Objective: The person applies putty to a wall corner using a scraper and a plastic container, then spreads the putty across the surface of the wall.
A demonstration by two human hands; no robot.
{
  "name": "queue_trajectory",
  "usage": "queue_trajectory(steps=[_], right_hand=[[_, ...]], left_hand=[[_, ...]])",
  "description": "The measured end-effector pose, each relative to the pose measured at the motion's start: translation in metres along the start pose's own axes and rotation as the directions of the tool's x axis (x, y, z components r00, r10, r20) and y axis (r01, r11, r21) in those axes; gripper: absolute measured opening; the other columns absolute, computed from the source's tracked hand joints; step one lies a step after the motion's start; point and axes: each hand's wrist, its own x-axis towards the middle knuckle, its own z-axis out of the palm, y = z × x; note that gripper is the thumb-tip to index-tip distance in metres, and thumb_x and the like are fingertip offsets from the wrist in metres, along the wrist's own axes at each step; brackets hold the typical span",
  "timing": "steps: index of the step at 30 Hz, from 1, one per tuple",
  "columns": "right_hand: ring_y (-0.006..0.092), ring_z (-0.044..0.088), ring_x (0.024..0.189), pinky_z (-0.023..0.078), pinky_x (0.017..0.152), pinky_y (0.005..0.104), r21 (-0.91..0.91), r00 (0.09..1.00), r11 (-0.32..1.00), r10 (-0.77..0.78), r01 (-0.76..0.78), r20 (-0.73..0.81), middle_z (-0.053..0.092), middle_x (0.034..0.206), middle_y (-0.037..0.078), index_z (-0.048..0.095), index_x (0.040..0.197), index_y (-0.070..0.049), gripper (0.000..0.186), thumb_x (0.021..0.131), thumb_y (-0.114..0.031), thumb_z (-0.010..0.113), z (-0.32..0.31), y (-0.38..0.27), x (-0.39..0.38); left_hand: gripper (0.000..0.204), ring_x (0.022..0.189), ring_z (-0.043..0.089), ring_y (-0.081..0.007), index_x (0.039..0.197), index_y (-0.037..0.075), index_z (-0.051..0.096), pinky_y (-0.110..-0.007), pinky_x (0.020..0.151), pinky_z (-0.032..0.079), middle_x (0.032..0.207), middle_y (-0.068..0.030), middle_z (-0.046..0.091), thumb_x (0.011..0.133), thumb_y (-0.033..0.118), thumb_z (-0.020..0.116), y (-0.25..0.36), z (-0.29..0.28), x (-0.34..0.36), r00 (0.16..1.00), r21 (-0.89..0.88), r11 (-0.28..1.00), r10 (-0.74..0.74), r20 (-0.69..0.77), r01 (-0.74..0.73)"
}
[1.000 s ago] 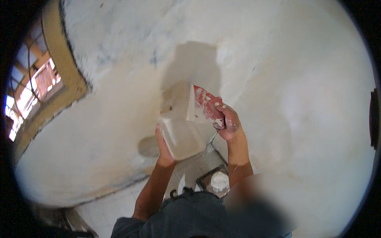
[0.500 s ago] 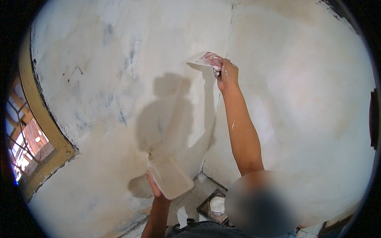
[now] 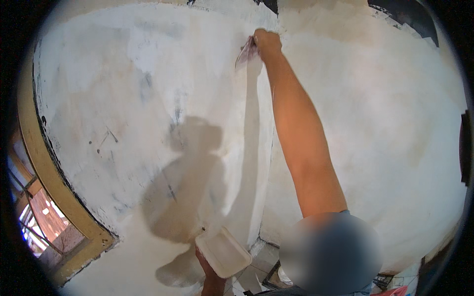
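High on the left wall (image 3: 133, 148), close to the corner, my right hand (image 3: 268, 42) is closed around a thin putty spreader (image 3: 245, 54). Its pinkish blade is smeared with white and points down and left against or very near the wall; contact is hard to make out. Low in front of me, my left hand (image 3: 204, 262) grips the left side of a pale, shallow rectangular plastic tub (image 3: 223, 250). The tub is tilted, and its contents, if any, blend with its colour. Most of my left fingers are hidden behind it.
To the left is a yellowish window frame (image 3: 74, 197) with bars. The right wall (image 3: 370, 123) meets the left one at a vertical corner. Dark unfinished patches (image 3: 407, 17) show along the top. Below are floor tiles (image 3: 261, 261) and part of a dark tray (image 3: 272, 277).
My right hand has risen and shifted slightly left with the spreader, whose blade now angles downward. My view has tilted upward, and the tub sits lower and a little further right in it.
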Motion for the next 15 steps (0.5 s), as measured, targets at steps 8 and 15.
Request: queue_trajectory(steps=[8,15], right_hand=[[0.0138,0.038,0.051,0.031,0.046,0.0276,0.128,0.938,0.954,-0.293,0.272,0.185,0.048,0.063,0.003,0.052,0.067,-0.011,0.015,0.079,-0.019,0.052,-0.095,0.042,0.044],[0.0143,0.037,0.043,0.024,0.038,0.0303,0.433,0.911,0.807,0.3,-0.401,0.283,0.042,0.054,0.004,0.054,0.069,-0.007,0.014,0.078,-0.018,0.054,-0.054,0.082,-0.11]], left_hand=[[0.065,0.112,0.057,-0.0291,0.133,0.016,0.049,-0.048,0.092,0.05,0.124,-0.0078,0.058,0.088,0.063,0.041,-0.018,-0.02,0.01,0.981,0.003,0.996,-0.086,0.173,0.087],[0.068,0.112,0.057,-0.0294,0.134,0.014,0.048,-0.048,0.092,0.05,0.125,-0.0091,0.057,0.088,0.064,0.041,-0.014,-0.037,0.015,0.983,0.092,0.991,-0.107,0.149,0.094]])
